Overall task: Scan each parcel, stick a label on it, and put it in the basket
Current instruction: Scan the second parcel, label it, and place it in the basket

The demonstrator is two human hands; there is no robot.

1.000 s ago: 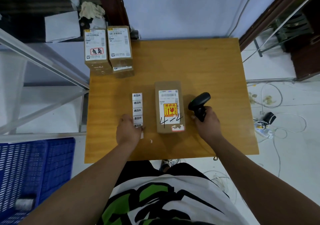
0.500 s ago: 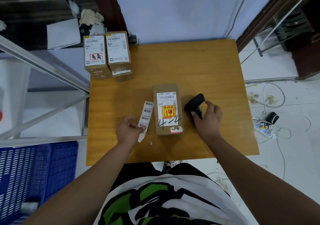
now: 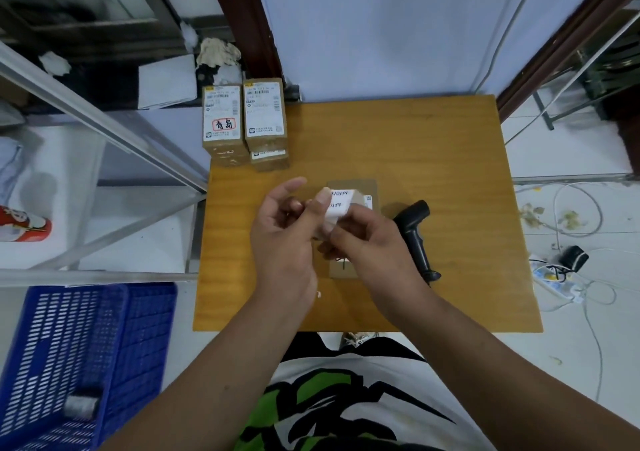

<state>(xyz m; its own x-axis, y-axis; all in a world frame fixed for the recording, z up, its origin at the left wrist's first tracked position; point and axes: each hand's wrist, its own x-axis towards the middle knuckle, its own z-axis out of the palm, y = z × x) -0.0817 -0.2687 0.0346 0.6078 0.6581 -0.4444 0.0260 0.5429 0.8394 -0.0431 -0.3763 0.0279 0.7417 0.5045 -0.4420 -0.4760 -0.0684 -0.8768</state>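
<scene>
**Label strip pinched between both hands above the parcel**

Far left, on the floor: blue basket (image 3: 138, 329) with slatted walls, and a grey roll-like item (image 3: 81, 405) lying inside, kind not clear.

Back left corner of table (image 3: 433, 145): stacked parcels (image 3: 242, 121), two brown stacks side by side and touching, white shipping labels facing up.

Mid-table, raised off the surface: left hand (image 3: 284, 235), thumb pressed onto the left end of label strip (image 3: 341, 204), index finger stretched out, remaining fingers curled. Strip white with printed characters, bent over between the two hands.

Directly under the hands: parcel (image 3: 363, 186), brown, flat on the table and mostly hidden, with only the far edge and a near corner in view. Contact between strip and parcel: cannot tell.

Next to the right: right hand (image 3: 370, 239), back toward the camera, fingers curled and pinching the strip's lower right side.

Just beside the parcel, to the right: scanner (image 3: 414, 232), black, lying on the table, head toward the far side, handle toward the near edge.

Far right, on the floor: loose white cables (image 3: 588, 215) and a small black device (image 3: 573, 258).
</scene>
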